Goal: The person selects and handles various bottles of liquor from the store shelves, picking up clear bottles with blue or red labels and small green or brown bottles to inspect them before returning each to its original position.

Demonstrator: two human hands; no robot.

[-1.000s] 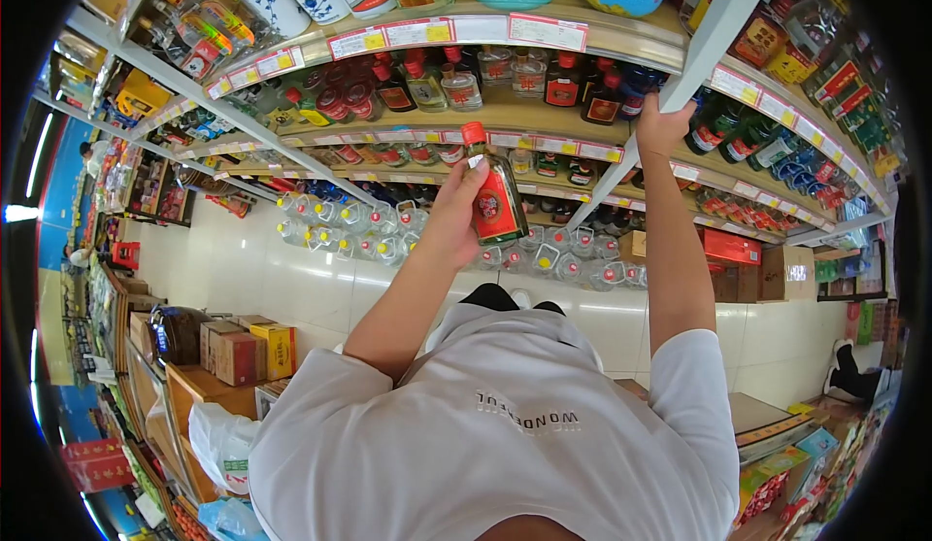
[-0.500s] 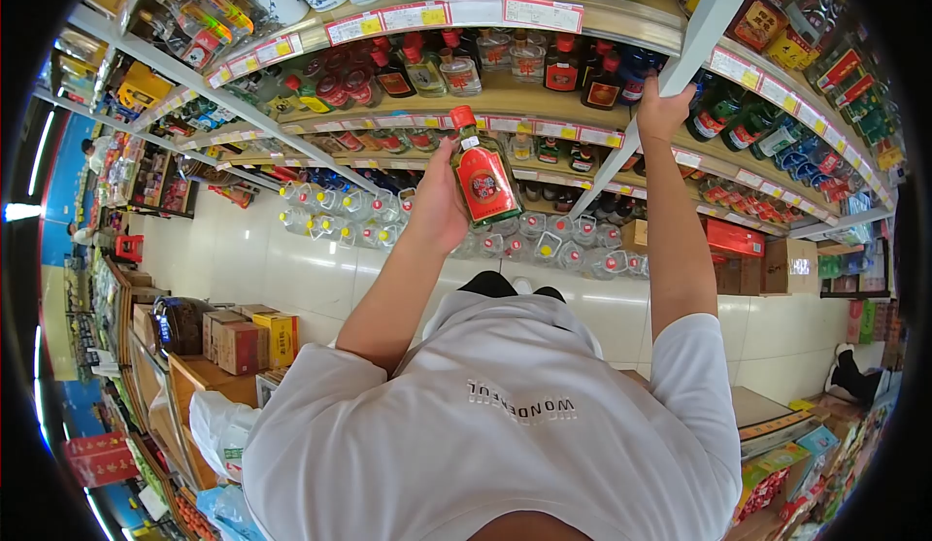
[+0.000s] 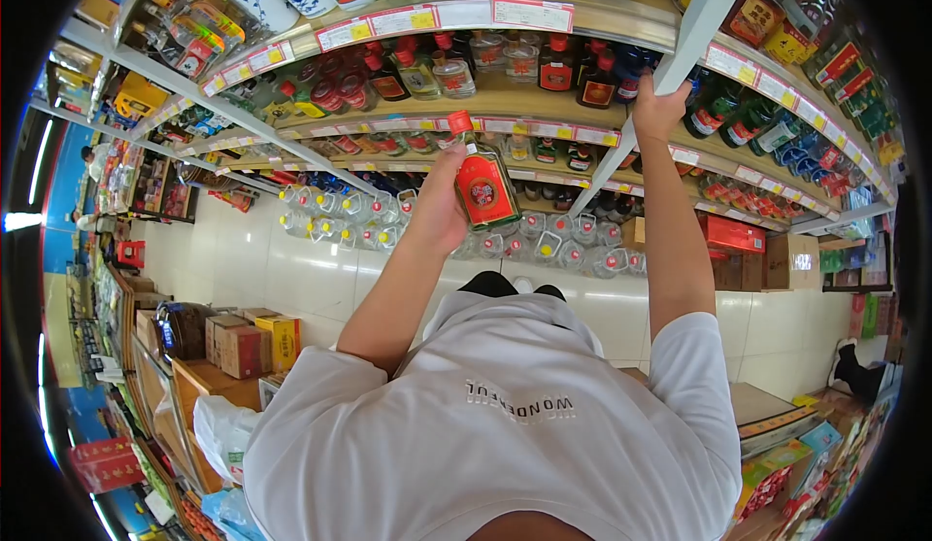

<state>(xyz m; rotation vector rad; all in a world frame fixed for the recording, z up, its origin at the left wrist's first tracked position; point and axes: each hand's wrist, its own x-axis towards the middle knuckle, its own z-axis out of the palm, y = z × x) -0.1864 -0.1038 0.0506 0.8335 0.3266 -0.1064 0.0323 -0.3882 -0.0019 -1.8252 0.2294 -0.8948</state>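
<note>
My left hand (image 3: 443,206) is wrapped around the side of a small liquor bottle (image 3: 485,187), held up in front of the shelves. The bottle has a red cap, dark greenish glass and a red label with a round emblem facing me. It leans slightly, cap up. My right hand (image 3: 662,112) grips a white shelf post (image 3: 701,31), with fingers showing on both sides of it. Close to those fingers stand a dark blue bottle (image 3: 631,67) and, on the right, green bottles (image 3: 714,104).
Shelf rows with price tags (image 3: 532,14) run across ahead, filled with bottles. Large clear jugs (image 3: 364,213) stand on the floor below. Cartons (image 3: 236,345) sit behind me at left, near a white plastic bag (image 3: 223,429). Another person's leg (image 3: 858,371) shows at far right.
The bottle in my left hand has turned a little, and the small white sticker at its neck no longer shows. My right hand stays on the post.
</note>
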